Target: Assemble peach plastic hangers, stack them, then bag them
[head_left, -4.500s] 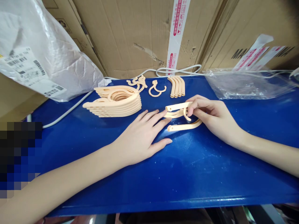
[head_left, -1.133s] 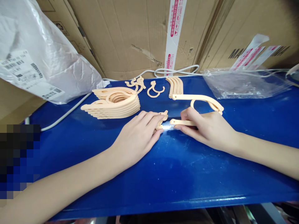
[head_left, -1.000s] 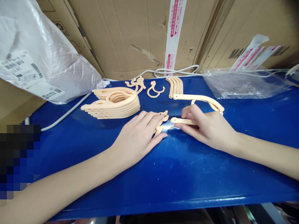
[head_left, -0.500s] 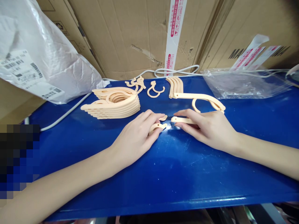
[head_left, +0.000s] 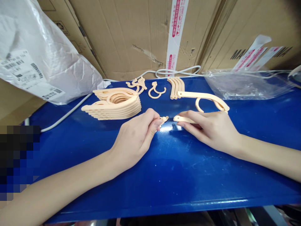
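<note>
Between the fingertips of my left hand (head_left: 135, 138) is a cream plastic hanger hook (head_left: 164, 119). The fingers cover most of it, and only its end shows. My right hand (head_left: 216, 131) is closed on one arm of a cream folding hanger (head_left: 202, 95), whose holed end pokes out past the thumb and forefinger. The hanger's other arm lies farther back, with a curved inner piece beneath it. A narrow gap separates the hook from the hanger's end. To the left of my left hand is a stack of folding hangers (head_left: 113, 110).
Loose hooks (head_left: 156, 91) and several curved hanger arms (head_left: 176, 88) lie at the back of the blue table (head_left: 164, 182). A clear plastic bag (head_left: 244, 86) is at the right. A white parcel (head_left: 56, 62), a white cable (head_left: 66, 114) and cardboard boxes (head_left: 131, 37) line the back.
My left hand has turned the hook and closed its fingers more tightly around it. My right hand and the hanger have shifted slightly to the right.
</note>
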{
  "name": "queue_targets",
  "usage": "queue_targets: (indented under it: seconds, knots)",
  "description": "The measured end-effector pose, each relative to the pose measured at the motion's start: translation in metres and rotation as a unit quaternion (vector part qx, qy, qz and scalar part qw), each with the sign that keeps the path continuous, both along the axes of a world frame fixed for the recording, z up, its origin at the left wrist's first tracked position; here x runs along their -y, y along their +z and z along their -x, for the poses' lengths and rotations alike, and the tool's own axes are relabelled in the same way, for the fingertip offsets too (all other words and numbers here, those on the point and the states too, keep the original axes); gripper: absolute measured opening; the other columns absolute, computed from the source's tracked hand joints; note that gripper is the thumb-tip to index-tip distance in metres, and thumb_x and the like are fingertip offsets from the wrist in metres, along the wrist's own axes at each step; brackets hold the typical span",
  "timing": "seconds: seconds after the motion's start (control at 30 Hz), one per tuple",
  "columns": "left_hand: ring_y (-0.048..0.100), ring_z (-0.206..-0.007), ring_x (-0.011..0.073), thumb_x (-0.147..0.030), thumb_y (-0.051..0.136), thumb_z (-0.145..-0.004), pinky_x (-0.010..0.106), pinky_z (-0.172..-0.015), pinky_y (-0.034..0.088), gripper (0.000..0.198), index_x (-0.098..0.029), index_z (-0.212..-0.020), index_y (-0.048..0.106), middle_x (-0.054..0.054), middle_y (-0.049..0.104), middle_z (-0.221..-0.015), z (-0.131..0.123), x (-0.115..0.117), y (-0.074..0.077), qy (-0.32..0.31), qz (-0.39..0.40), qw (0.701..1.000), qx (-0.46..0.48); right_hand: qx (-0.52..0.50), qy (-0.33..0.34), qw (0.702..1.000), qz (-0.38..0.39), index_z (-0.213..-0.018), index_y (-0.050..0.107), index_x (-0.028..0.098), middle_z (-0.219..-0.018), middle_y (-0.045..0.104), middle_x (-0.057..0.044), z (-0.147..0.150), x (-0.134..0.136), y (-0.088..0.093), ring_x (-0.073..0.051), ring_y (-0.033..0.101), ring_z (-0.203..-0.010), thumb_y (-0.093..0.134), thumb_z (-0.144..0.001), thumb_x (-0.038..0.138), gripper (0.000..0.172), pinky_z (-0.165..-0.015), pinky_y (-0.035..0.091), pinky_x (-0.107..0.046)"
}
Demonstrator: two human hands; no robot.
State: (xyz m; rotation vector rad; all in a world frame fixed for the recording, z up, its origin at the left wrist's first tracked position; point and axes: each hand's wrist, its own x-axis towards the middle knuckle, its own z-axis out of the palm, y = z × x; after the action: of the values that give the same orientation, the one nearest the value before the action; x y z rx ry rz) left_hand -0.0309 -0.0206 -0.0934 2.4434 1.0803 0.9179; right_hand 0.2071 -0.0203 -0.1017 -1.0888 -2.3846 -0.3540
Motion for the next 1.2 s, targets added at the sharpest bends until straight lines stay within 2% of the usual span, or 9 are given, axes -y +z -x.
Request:
queue_targets:
  seconds: [0.2,0.33,0.5,0.63,0.77,0.87,0.97,1.1,1.2]
  knots:
    - [0.055,-0.052,0.0056,-0.029,0.042,-0.102,0.017,-0.055,0.042,0.016,-0.020,-0.089,0.045,-0.008,0.057,-0.066,0.0002,0.0033,-0.0018,-0.016,-0.002,0.999,0.044,0.008,0.005,1.000,0.012,-0.101,0.066,0.018,-0.081,0.076,-0.001,-0.0003,0.0001,-0.0002,-0.011,0.064,-0.053,0.046,-0.099,0.036,0.027,-0.047,0.038,-0.024]
    - [0.046,-0.044,0.0053,-0.029,0.039,-0.103,0.019,-0.046,0.035,0.018,-0.019,-0.090,0.048,-0.008,0.054,-0.063,-0.0013,0.0060,-0.0006,-0.018,-0.047,0.999,-0.011,0.015,0.005,0.999,0.033,-0.100,0.066,0.019,-0.083,0.077,-0.002,0.0000,0.0000,0.0009,-0.013,0.066,-0.055,0.046,-0.099,0.036,0.027,-0.047,0.038,-0.024]
    - [0.050,-0.063,0.0105,-0.026,0.041,-0.102,0.024,-0.060,0.040,0.023,-0.019,-0.088,0.057,-0.003,0.060,-0.073,-0.0015,0.0057,0.0018,-0.020,-0.071,0.996,-0.060,0.016,0.018,0.999,0.046,-0.099,0.067,0.019,-0.082,0.077,-0.002,0.0004,-0.0010,0.0011,-0.014,0.068,-0.057,0.047,-0.099,0.036,0.026,-0.048,0.040,-0.024]
    - [0.050,-0.079,0.0147,-0.024,0.047,-0.100,0.028,-0.074,0.042,0.017,-0.017,-0.092,0.060,0.002,0.056,-0.082,-0.0009,0.0022,0.0022,-0.016,-0.077,0.995,-0.061,0.019,0.025,0.998,0.047,-0.098,0.067,0.019,-0.082,0.077,-0.002,0.0000,-0.0014,0.0006,-0.014,0.068,-0.057,0.047,-0.098,0.036,0.026,-0.048,0.040,-0.023]
    - [0.052,-0.076,0.0134,-0.029,0.039,-0.103,0.025,-0.066,0.041,0.026,-0.017,-0.092,0.059,0.001,0.051,-0.082,-0.0008,0.0018,0.0014,0.008,-0.070,0.994,-0.083,0.020,0.030,0.998,0.049,-0.098,0.068,0.018,-0.078,0.076,-0.002,-0.0003,-0.0012,0.0009,-0.013,0.067,-0.055,0.045,-0.099,0.037,0.029,-0.047,0.039,-0.024]
    - [0.053,-0.072,0.0125,-0.041,0.035,-0.104,0.024,-0.057,0.036,0.034,-0.018,-0.093,0.058,-0.001,0.051,-0.079,-0.0013,0.0041,0.0001,0.021,-0.083,0.991,-0.101,0.016,0.041,0.998,0.049,-0.097,0.068,0.019,-0.077,0.076,-0.002,-0.0005,-0.0009,0.0011,-0.012,0.066,-0.054,0.045,-0.100,0.037,0.030,-0.047,0.038,-0.023]
    - [0.054,-0.071,0.0133,-0.051,0.036,-0.101,0.025,-0.055,0.034,0.039,-0.019,-0.097,0.058,-0.001,0.053,-0.079,-0.0020,0.0066,-0.0012,0.027,-0.107,0.988,-0.103,0.014,0.047,0.998,0.048,-0.097,0.069,0.019,-0.078,0.076,-0.002,-0.0009,-0.0007,0.0012,-0.012,0.065,-0.054,0.045,-0.100,0.037,0.030,-0.047,0.038,-0.023]
    - [0.057,-0.072,0.0136,-0.038,0.035,-0.102,0.025,-0.055,0.035,0.030,-0.019,-0.100,0.058,-0.001,0.057,-0.080,-0.0029,0.0074,-0.0004,0.032,-0.103,0.987,-0.119,0.011,0.058,0.997,0.057,-0.100,0.068,0.018,-0.081,0.076,-0.003,-0.0013,-0.0008,0.0014,-0.012,0.067,-0.058,0.045,-0.100,0.036,0.030,-0.048,0.039,-0.023]
    - [0.058,-0.073,0.0139,-0.036,0.034,-0.103,0.025,-0.055,0.035,0.030,-0.019,-0.097,0.057,0.000,0.059,-0.082,-0.0031,0.0064,0.0008,0.033,-0.096,0.985,-0.139,0.009,0.075,0.995,0.062,-0.100,0.068,0.018,-0.082,0.076,-0.003,-0.0014,-0.0005,0.0020,-0.012,0.068,-0.061,0.045,-0.100,0.035,0.029,-0.050,0.041,-0.023]
